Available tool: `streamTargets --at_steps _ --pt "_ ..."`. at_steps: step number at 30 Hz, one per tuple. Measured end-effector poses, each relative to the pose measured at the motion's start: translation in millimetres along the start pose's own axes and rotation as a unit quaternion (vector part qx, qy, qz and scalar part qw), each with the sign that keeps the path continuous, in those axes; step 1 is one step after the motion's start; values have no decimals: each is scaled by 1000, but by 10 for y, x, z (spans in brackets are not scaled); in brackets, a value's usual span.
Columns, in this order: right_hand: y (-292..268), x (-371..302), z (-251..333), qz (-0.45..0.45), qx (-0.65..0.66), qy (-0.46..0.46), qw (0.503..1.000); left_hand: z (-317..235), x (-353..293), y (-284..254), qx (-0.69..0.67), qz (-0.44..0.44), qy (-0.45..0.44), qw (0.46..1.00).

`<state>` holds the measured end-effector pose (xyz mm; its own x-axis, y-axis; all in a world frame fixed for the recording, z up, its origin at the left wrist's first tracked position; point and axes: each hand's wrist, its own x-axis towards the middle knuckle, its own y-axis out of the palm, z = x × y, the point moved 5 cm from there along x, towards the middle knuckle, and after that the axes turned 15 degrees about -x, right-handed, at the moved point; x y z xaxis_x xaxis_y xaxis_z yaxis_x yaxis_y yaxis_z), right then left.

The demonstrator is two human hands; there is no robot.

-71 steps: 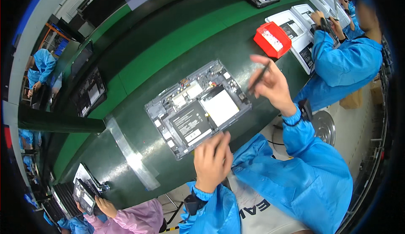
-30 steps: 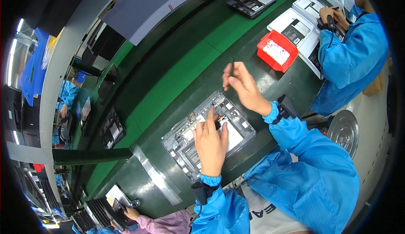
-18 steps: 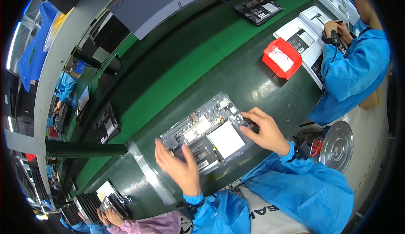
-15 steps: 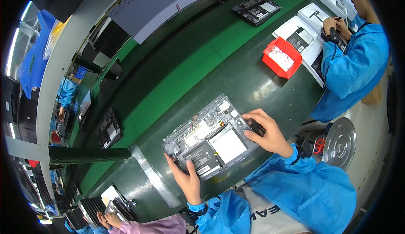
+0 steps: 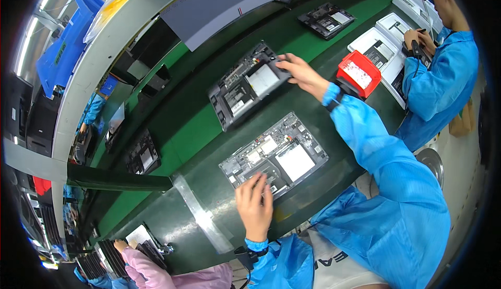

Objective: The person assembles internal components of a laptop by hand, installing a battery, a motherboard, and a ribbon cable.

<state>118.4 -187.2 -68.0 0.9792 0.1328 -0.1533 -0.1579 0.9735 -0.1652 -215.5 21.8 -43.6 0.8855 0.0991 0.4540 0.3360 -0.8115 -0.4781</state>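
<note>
One laptop base (image 5: 247,86), edge pinched by right fingers (image 5: 290,65), clears a second base (image 5: 276,156) beneath parted, empty left fingers (image 5: 253,183).

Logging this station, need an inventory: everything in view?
Workbench: one, dark green, centre
Bench laptop base: one, dark grey, on workbench
Held laptop base: one, dark grey, above green strip
Far laptop base: one, dark, upper right
Left laptop base: one, dark, left
Red bin: one, red, right
Trays: several, white, beyond red bin
Tape: one strip, clear, lower centre
Grey panel: one, grey, top
Blue plastic piece: one, blue, upper left
Metal disc: one, silver, right
Blue-sleeved coworker: one, blue, right
Pink-sleeved coworker: one, pink, lower left
Far left: more, too small to count
Left hand: one, blue cuff, over bench laptop base
Right hand: one, blue cuff, gripping held laptop base
</note>
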Motion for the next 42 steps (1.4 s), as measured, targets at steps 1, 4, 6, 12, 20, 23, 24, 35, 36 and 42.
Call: streamTargets --at_steps 1,4,6,12,20,23,24,35,36,42 --pt "163 215 -32 -17 -26 -5 1000 -4 23 93 29 25 18 999" --pt "170 1024 -277 -92 -180 -119 972 94 137 424 104 81 61 989" --pt "174 950 -44 -204 -250 -217 921 176 143 463 126 93 68 985" --pt "306 -677 540 -51 -272 -300 913 221 130 465 105 92 72 988" --pt "112 -1797 5 141 -326 -339 871 250 152 478 105 110 79 985" --pt "185 -1942 60 105 -514 -460 716 256 160 495 103 113 80 985" --pt "265 -1955 83 77 -549 -454 698 255 156 492 105 114 82 985" --pt "346 -1804 -176 95 -387 -447 801 241 143 490 111 121 85 983" --pt "340 -1802 -181 95 -386 -446 802 245 144 490 108 121 83 983" --pt "319 -1783 -184 107 -357 -449 812 241 163 486 105 119 81 984"
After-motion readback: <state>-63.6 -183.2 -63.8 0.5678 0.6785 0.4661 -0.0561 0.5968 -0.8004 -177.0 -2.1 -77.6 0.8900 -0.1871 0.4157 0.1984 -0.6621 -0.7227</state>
